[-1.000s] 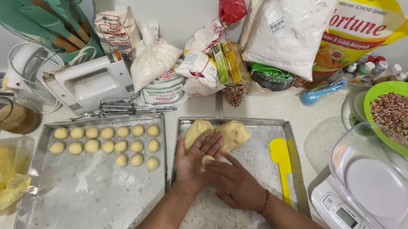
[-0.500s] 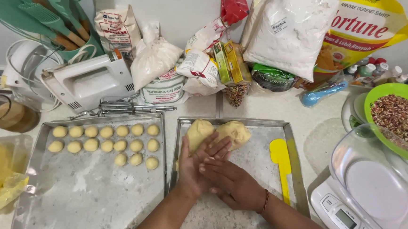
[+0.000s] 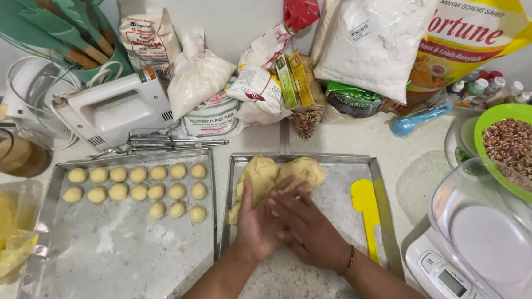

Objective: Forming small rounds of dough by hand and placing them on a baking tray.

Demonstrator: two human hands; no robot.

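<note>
My hands have slid a bit toward the dough, and now my left hand (image 3: 255, 219) and right hand (image 3: 310, 229) press together, what's inside hidden, near the dough lump (image 3: 280, 175) on the tray (image 3: 332, 277); squeezing hard could squash my little ball.

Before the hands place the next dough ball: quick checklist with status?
1. Hands pressed together over the right tray: ok.
2. Dough piece between the palms: cannot tell, hidden.
3. Dough lump within reach at the far end of that tray: ok.
4. Left tray has bare floured space in front of the dough balls: ok.
5. Yellow spatula lies flat in the right tray, apart from the hands: ok.
6. Scale and its clear bowl stand off both trays: ok.
</note>
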